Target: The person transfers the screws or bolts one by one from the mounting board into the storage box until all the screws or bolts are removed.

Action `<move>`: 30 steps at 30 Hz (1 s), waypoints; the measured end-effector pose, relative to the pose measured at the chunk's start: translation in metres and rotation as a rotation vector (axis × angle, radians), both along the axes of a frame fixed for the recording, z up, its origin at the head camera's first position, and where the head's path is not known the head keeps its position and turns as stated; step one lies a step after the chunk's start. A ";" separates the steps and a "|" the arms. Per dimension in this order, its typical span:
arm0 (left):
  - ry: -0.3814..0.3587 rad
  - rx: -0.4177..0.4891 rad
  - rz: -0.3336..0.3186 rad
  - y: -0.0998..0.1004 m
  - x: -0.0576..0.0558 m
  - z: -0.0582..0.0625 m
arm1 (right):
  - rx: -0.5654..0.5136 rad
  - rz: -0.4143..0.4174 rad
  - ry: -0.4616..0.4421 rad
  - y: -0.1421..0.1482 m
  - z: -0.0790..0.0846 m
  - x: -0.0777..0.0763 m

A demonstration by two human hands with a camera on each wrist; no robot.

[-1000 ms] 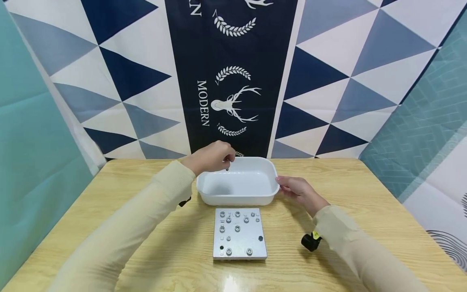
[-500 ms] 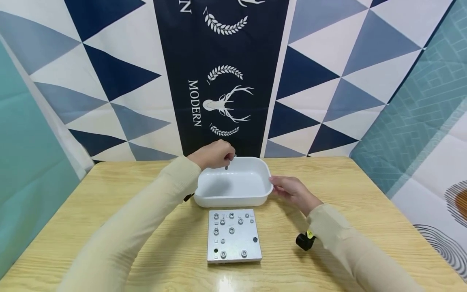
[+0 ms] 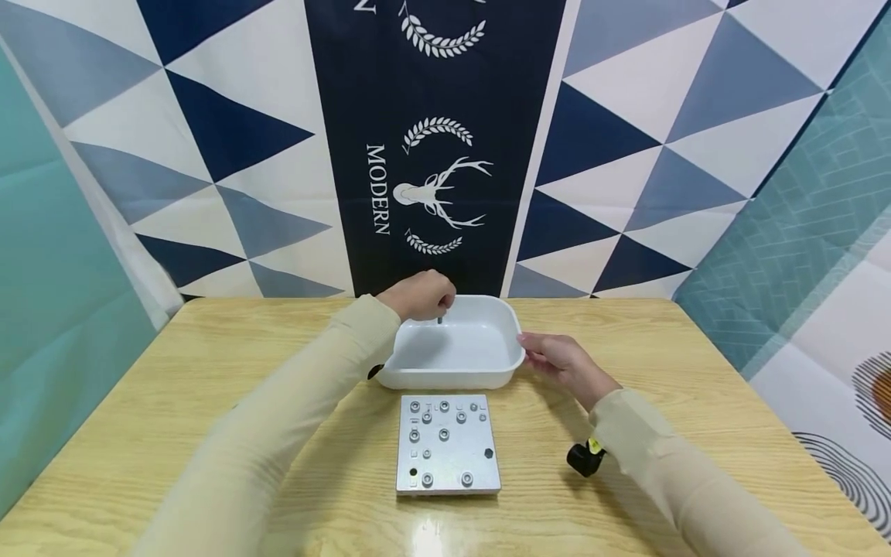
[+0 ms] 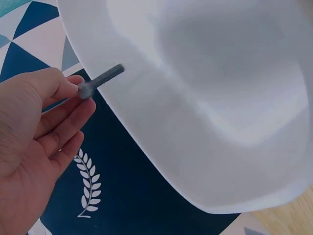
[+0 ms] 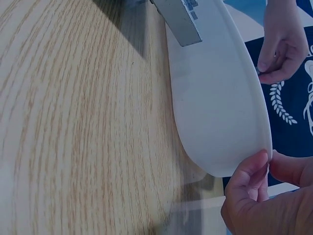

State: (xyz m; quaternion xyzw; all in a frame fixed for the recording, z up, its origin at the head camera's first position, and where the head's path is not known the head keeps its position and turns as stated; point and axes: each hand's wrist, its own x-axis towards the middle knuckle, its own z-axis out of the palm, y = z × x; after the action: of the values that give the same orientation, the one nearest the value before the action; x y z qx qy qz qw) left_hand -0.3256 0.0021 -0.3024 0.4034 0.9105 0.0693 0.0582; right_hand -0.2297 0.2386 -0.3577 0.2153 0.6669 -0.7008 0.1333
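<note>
My left hand (image 3: pixel 421 295) hangs over the left part of a white plastic basin (image 3: pixel 445 379). Thumb and fingers pinch a metal bolt (image 4: pixel 108 76) by its head, and the threaded shank points over the basin's inside. At the basin's right end, my right hand (image 3: pixel 560 360) grips the rim between thumb and fingers, plainly so in the right wrist view (image 5: pixel 264 196). In front of the basin, nearer me, lies a silver metal plate (image 3: pixel 455 464) with several bolts standing in it and a dark hole near its left side.
Everything stands on a wooden table (image 3: pixel 557 495). A patterned cloth (image 3: pixel 592 155) hangs behind its far edge, close to the basin. Black wrist cameras sit under both sleeves, the right one (image 3: pixel 585 459) low over the table.
My left hand has shifted slightly right over the basin with the bolt. The right hand keeps its grip on the rim. The head view has swung a little.
</note>
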 end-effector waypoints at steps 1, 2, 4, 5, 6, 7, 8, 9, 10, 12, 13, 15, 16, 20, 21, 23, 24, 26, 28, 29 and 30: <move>-0.009 -0.011 0.017 -0.001 0.001 0.000 | 0.004 -0.002 0.000 -0.001 0.000 0.000; -0.015 -0.022 0.031 -0.002 0.001 -0.001 | 0.008 -0.003 0.000 -0.001 0.000 0.000; -0.026 -0.041 0.055 -0.004 0.003 -0.001 | 0.007 -0.003 -0.002 -0.002 -0.001 0.000; -0.029 -0.047 0.063 -0.005 0.004 -0.001 | 0.006 -0.003 -0.003 -0.002 -0.001 0.000; -0.029 -0.049 0.068 -0.006 0.006 -0.001 | 0.006 -0.004 -0.005 -0.003 -0.001 -0.001; -0.026 -0.048 0.069 -0.007 0.007 -0.001 | 0.008 -0.007 -0.008 -0.003 -0.001 -0.001; -0.019 -0.045 0.068 -0.008 0.009 -0.001 | 0.010 -0.007 -0.012 -0.003 -0.001 -0.001; -0.010 -0.043 0.063 -0.009 0.011 -0.001 | 0.011 -0.006 -0.015 -0.003 -0.001 0.000; 0.003 -0.042 0.057 -0.010 0.014 -0.002 | 0.013 -0.006 -0.019 -0.003 0.000 0.000; 0.021 -0.030 0.045 -0.012 0.019 -0.003 | 0.016 -0.009 -0.021 -0.002 0.000 0.000; 0.029 -0.026 0.038 -0.014 0.022 -0.003 | 0.015 -0.009 -0.021 -0.002 0.000 0.001; 0.049 -0.011 0.016 -0.016 0.028 -0.003 | 0.009 -0.008 -0.018 -0.001 0.001 0.001; 0.056 -0.001 0.006 -0.017 0.031 -0.003 | 0.005 -0.008 -0.015 0.000 0.001 0.001; 0.095 0.039 -0.023 -0.023 0.042 -0.004 | -0.011 -0.007 -0.009 0.001 0.001 0.001; 0.099 0.051 -0.025 -0.025 0.045 -0.004 | -0.014 -0.007 -0.008 0.001 0.001 0.001; 0.107 0.077 -0.028 -0.029 0.050 -0.004 | -0.018 -0.007 -0.007 0.001 0.001 0.001; 0.114 0.089 -0.033 -0.031 0.053 -0.004 | -0.022 -0.006 -0.007 0.001 0.001 0.001; 0.126 0.108 -0.043 -0.034 0.058 -0.004 | -0.030 0.000 -0.008 0.001 0.001 0.001; 0.140 0.123 -0.055 -0.038 0.062 -0.004 | -0.031 0.003 -0.012 0.001 0.000 0.001; 0.150 0.125 -0.058 -0.040 0.065 -0.004 | -0.031 0.004 -0.015 0.001 0.000 0.000; 0.159 0.127 -0.063 -0.041 0.067 -0.004 | -0.034 0.010 -0.015 0.001 0.001 0.000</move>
State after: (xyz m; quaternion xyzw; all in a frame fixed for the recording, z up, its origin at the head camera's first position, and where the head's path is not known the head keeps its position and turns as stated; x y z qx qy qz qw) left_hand -0.2585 -0.0392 -0.3060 0.4388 0.8930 0.0929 -0.0377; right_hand -0.2295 0.2399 -0.3572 0.2149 0.6548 -0.7099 0.1453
